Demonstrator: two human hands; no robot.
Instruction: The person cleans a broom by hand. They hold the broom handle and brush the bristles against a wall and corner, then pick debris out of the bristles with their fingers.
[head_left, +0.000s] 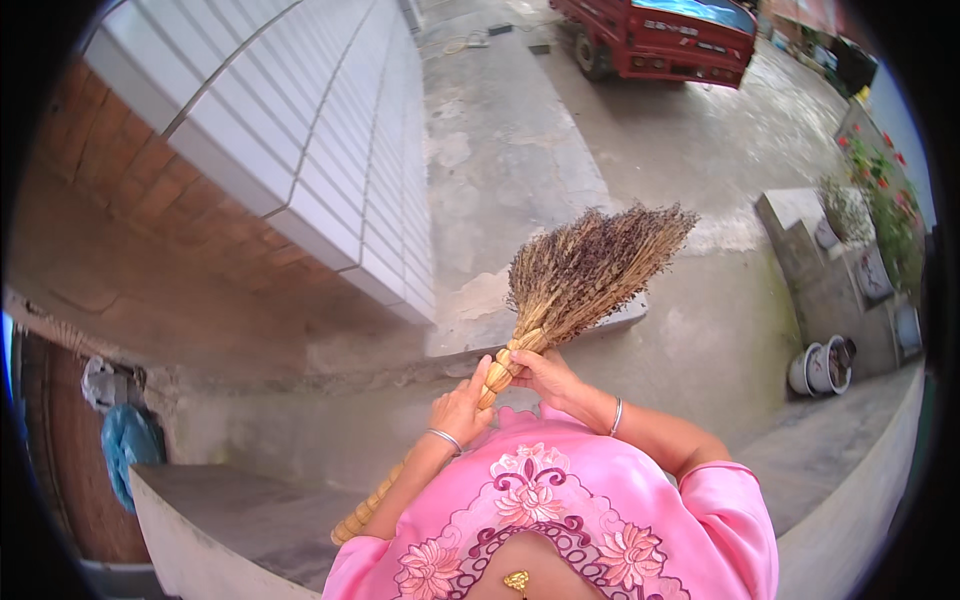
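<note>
A sorghum-straw broom (592, 270) with a bound handle slants across in front of my chest. Its bushy head, dark with seed husks, points up and to the right. My left hand (459, 411) is wrapped around the upper part of the handle. Just above it, my right hand (547, 376) grips the bound neck, its thumb on top of the binding. The lower handle passes under my left forearm and shows again at its end, near the left sleeve. Each wrist wears a silver-coloured bangle.
A white-tiled wall (300, 135) on brick rises at left. A concrete ledge (510, 150) runs alongside it. Ahead stands a red cargo tricycle (660, 37). Flowerpots (821, 367) and concrete steps (802, 262) are at right; a blue plastic bag (131, 450) hangs at lower left.
</note>
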